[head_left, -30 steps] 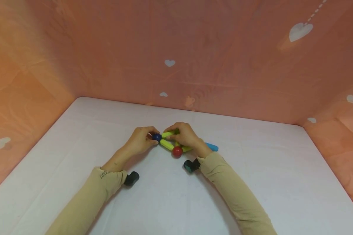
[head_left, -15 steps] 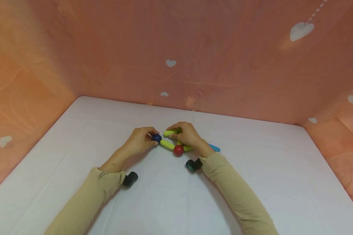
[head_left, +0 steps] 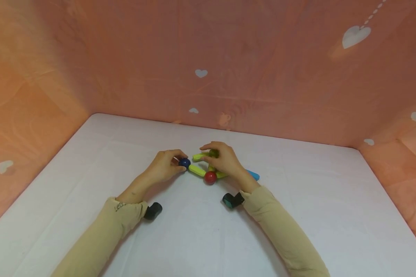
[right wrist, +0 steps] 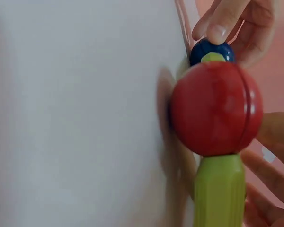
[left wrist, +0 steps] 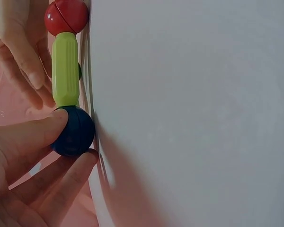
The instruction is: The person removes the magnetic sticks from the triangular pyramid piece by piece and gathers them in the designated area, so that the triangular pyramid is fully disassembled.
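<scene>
Orange-pink cloth point(head_left: 270, 88) printed with pale hearts point(head_left: 356, 37) rises behind and on both sides of a white table point(head_left: 180, 238). Dark letters reading "Lets" show on the cuff of the left beige sleeve point(head_left: 100, 238), the end lost in a fold.

The left hand point(head_left: 164, 165) has its grip clamped on a dark blue ball point(head_left: 185, 163), thumb on one side and fingers on the other. One yellow-green rod point(head_left: 197, 170) joins that ball to a red ball point(head_left: 210, 177), outside both grips.

The right hand point(head_left: 226, 158) holds thumb and fingers apart around a green ball point(head_left: 213, 153); whether they touch it cannot be told. From the green ball a second yellow-green rod point(head_left: 200, 157) points toward the blue ball, its tip just short.

Counted in view: three balls, four yellow-green rods and one light blue rod point(head_left: 253, 175), partly hidden behind the right wrist.
</scene>
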Motion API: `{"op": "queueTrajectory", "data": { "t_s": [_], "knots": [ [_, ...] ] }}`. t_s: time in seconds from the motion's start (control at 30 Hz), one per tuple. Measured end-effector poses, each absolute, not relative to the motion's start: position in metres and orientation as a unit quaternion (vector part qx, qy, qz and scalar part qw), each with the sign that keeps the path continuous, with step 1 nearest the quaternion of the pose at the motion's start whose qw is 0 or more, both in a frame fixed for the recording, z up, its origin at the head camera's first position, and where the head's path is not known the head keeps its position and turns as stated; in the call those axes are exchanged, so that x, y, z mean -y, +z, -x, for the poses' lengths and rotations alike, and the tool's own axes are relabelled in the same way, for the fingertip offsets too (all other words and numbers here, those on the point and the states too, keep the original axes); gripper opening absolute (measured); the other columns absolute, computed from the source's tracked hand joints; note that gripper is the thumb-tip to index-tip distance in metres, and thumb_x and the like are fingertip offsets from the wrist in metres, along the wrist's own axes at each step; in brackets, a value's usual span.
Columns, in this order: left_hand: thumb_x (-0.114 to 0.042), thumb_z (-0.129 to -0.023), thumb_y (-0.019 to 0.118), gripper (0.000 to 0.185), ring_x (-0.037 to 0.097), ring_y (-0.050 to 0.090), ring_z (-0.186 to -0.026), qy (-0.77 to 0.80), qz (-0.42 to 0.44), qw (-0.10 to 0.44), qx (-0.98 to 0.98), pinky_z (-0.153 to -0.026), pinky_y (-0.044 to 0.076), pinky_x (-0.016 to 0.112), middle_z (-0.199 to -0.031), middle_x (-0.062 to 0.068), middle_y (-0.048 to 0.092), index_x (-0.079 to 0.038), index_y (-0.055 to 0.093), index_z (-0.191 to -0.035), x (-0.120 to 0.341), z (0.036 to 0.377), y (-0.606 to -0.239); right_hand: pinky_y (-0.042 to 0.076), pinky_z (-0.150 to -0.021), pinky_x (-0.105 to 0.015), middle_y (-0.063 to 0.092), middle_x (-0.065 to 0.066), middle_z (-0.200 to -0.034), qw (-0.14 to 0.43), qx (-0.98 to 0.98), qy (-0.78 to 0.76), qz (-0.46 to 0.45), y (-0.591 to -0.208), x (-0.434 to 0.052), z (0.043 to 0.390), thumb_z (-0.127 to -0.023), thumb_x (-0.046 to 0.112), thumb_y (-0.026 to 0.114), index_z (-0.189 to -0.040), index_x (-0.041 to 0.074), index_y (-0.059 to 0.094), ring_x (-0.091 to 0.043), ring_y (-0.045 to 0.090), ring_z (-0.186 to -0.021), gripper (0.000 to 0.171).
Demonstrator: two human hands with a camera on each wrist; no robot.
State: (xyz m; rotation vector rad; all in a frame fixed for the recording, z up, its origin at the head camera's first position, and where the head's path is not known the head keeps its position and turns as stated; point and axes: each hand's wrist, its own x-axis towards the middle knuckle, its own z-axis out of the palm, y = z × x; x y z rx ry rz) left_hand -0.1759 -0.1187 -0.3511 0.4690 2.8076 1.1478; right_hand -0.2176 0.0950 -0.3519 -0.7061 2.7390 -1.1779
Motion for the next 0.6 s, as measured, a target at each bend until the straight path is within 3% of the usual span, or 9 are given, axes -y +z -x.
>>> {"op": "queueTrajectory", "data": {
  "t_s": [0.07,0.6],
  "knots": [
    [-0.004,-0.085,0.068,0.028,0.033,0.065,-0.095,0.375,-0.154,0.037,-0.913,-0.084,0.053,0.043,-0.106,0.022,0.065,0.001,0.064,-0.112,0.119,0.176,-0.35,0.042,-0.1,-0.046,0.064,-0.009,-0.122,0.037,-0.891,-0.392,0.225,-0.351,-0.096,0.214,-0.087,0.019,0.07,-0.117,0.009,0.069,-0.028,0.053,-0.112,0.031],
    [-0.003,-0.084,0.069,0.027,0.032,0.065,-0.094,0.379,-0.163,0.038,-0.91,-0.084,0.053,0.043,-0.106,0.021,0.065,0.001,0.065,-0.111,0.121,0.179,-0.35,0.043,-0.098,-0.042,0.067,-0.003,-0.113,0.035,-0.891,-0.397,0.219,-0.351,-0.099,0.192,-0.085,0.021,0.073,-0.114,0.014,0.07,-0.023,0.056,-0.108,0.03]
  ]
}}
